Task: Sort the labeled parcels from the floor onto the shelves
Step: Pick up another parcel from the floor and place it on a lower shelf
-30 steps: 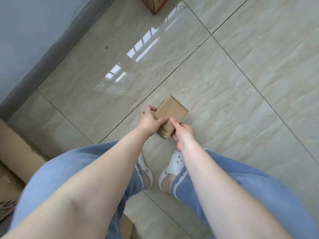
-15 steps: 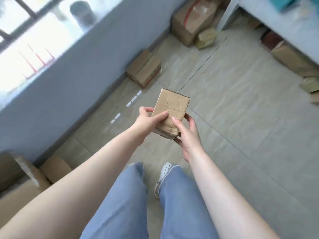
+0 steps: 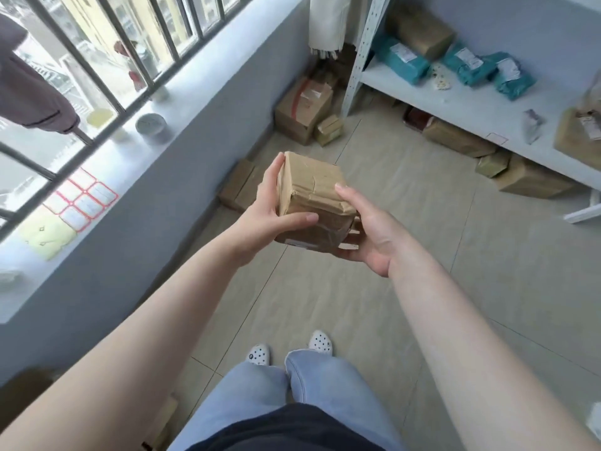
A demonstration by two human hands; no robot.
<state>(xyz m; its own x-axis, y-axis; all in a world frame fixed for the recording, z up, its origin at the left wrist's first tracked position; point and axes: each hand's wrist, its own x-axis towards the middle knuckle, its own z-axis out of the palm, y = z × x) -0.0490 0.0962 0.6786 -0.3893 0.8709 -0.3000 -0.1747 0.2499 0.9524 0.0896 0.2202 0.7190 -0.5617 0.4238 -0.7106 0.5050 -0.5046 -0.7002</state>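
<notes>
A small brown cardboard parcel (image 3: 312, 193), wrapped in tape, is held at chest height over the tiled floor. My left hand (image 3: 271, 206) grips its left side, thumb across the near face. My right hand (image 3: 367, 229) cups its right side and underside, thumb on the top edge. A white label edge shows on the parcel's lower face. The white metal shelf (image 3: 468, 105) stands at the upper right, carrying teal bagged parcels (image 3: 403, 63) and brown boxes (image 3: 419, 34).
Cardboard boxes (image 3: 302, 109) sit on the floor in the far corner, one flat box (image 3: 239, 187) lies by the wall, and more boxes (image 3: 527, 180) rest under the shelf. A barred window with a sill (image 3: 107, 164) holding label sheets runs along the left.
I have risen from a crouch, lifting the parcel from the floor to chest height. The view swung up to show the window, the corner and the shelf.
</notes>
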